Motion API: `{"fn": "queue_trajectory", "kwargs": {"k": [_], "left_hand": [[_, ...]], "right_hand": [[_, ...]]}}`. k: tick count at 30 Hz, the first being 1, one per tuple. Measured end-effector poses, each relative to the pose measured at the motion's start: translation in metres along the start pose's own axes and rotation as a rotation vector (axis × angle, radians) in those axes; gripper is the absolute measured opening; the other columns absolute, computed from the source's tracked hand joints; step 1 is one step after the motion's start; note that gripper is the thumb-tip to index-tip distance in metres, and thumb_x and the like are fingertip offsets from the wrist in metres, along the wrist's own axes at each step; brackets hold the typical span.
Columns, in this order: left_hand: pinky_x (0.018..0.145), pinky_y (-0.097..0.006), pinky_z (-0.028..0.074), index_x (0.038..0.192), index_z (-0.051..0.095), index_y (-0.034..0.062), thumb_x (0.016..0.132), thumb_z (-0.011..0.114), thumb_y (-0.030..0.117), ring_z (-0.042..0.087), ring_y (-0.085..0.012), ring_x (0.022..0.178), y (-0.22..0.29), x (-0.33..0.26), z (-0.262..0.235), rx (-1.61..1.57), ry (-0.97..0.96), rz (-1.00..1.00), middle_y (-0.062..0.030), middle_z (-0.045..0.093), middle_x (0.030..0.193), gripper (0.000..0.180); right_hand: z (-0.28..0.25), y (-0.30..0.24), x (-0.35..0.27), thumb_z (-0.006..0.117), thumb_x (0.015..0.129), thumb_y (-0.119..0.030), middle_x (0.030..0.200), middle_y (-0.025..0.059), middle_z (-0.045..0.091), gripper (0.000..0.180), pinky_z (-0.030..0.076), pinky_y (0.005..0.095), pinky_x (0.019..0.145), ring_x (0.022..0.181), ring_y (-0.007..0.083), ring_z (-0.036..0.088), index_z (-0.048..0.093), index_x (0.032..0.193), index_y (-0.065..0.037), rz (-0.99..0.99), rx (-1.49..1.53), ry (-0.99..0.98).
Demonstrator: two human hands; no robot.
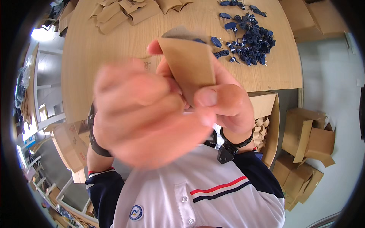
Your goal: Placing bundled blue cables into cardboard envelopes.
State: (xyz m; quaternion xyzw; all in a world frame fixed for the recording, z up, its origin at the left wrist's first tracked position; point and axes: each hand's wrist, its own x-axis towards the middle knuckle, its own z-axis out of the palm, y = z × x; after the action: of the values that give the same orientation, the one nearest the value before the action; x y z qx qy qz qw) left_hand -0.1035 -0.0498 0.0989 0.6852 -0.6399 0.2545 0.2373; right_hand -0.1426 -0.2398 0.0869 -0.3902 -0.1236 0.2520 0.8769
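In front of my chest, my right hand (pixel 232 102) grips a small brown cardboard pillow box (pixel 190 62). The thumb presses on its near face, and fingertips show past its left edge. The far end of the box looks open, with a sliver of something dark blue (pixel 198 40) at the opening. My left hand (pixel 140 114) is curled close to the lower left side of the box, smeared by motion. Whether its fingers hold the box or anything else is hidden. Behind the hands, a flat piece of brown card (pixel 149 64) partly shows on the wooden table (pixel 114 45).
Several brown pillow boxes (pixel 129 11) lie at the table's far left. A heap of dark blue corded earphones (pixel 253 40) covers its far right. Below the table's right edge stands a carton (pixel 272 129) holding brown card pieces. Opened cartons (pixel 308 136) sit on the floor at right.
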Motion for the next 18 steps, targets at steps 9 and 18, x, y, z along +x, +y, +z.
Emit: {"fn": "queue_trajectory", "kwargs": {"k": [9,18], "left_hand": [[0.099,-0.044,0.034,0.083,0.068,0.0010,0.086,0.066,0.038,0.048,-0.0340,0.116,-0.031,0.001,-0.014,-0.347,0.103,-0.442,-0.0251,0.063,0.113,0.038],[0.097,-0.043,0.035,0.083,0.066,-0.0003,0.092,0.054,0.030,0.046,-0.0304,0.121,-0.025,-0.003,0.008,-0.551,-0.019,-0.726,-0.0230,0.058,0.124,0.033]], "right_hand": [[0.008,-0.002,-0.001,0.063,0.094,-0.019,0.082,0.0018,0.061,0.024,0.043,0.0221,0.057,0.067,0.0073,0.054,0.060,0.110,-0.001,-0.034,-0.285,0.048],[0.001,0.016,0.009,0.064,0.090,-0.015,0.074,0.0045,0.060,0.018,0.032,0.0182,0.040,0.057,0.0056,0.051,0.061,0.100,0.000,-0.099,-0.399,0.317]]}}
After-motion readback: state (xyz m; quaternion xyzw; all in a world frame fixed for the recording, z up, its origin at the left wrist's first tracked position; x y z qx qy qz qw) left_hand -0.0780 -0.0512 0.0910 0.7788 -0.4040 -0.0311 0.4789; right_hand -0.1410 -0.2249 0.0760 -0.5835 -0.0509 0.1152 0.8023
